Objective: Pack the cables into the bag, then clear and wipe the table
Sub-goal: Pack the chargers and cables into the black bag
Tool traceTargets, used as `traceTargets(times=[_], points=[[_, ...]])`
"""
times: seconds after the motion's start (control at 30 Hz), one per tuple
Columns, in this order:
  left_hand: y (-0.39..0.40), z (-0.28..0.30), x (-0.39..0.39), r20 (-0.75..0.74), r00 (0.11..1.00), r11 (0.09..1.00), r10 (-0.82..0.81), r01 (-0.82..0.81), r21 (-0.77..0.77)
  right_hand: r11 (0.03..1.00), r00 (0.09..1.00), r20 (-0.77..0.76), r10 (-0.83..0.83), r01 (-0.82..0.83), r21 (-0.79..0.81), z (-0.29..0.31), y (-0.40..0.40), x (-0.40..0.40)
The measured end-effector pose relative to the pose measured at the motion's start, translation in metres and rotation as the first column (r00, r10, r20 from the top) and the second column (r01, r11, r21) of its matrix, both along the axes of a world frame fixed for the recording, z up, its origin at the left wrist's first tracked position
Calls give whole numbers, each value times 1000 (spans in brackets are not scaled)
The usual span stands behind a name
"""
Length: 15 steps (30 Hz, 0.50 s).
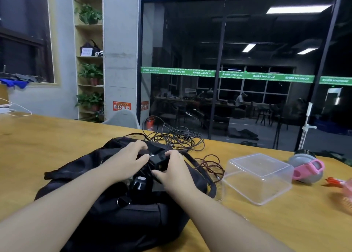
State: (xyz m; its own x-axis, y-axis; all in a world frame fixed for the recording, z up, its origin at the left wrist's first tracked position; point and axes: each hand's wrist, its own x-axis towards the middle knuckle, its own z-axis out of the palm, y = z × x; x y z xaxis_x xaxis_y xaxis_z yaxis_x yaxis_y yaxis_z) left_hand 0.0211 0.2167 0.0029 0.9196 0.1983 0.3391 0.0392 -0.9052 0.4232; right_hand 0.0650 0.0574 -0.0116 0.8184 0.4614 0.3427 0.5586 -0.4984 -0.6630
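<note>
Hiding most of its own opening under the two hands, the black bag sits on the wooden table nearest the viewer, its lower edge cut off by the frame. What lies inside the bag is too dark to make out beyond a few black shapes. A black strap trails from the bag's left side.

Above the bag's middle, the left hand reaches in with fingers curled over dark cable strands; whether it truly grips them cannot be told. Just right of it, the right hand pinches a small black block between thumb and curled fingers.

Behind the bag, a loose tangle of thin dark cables lies on the table, and one brownish loop runs to the bag's right. Farther right of the bag stands a clear plastic container, then a grey and pink object. At the frame's right edge, red and pink items are blurred and cut off.
</note>
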Motion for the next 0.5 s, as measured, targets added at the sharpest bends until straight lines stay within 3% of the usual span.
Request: traceTargets(times=[0.13, 0.33, 0.4, 0.47, 0.5], points=[[0, -1, -6, -139, 984, 968, -110, 138, 208, 989, 996, 37, 85, -80, -127, -1, -2, 1], [0, 1, -3, -250, 967, 931, -47, 133, 340, 964, 962, 184, 201, -160, -213, 5, -14, 11], [-3, -1, -2, -240, 970, 922, -33, 122, 367, 993, 972, 220, 85, -63, -103, 9, -23, 15], [-7, -3, -2, -207, 978, 920, -32, 109, 376, 997, 983, 163, -80, 77, 23, 8, -32, 25], [-8, -3, -2, -187, 982, 916, -32, 104, 387, 992, 986, 114, -126, 128, -11, 8, -35, 30]])
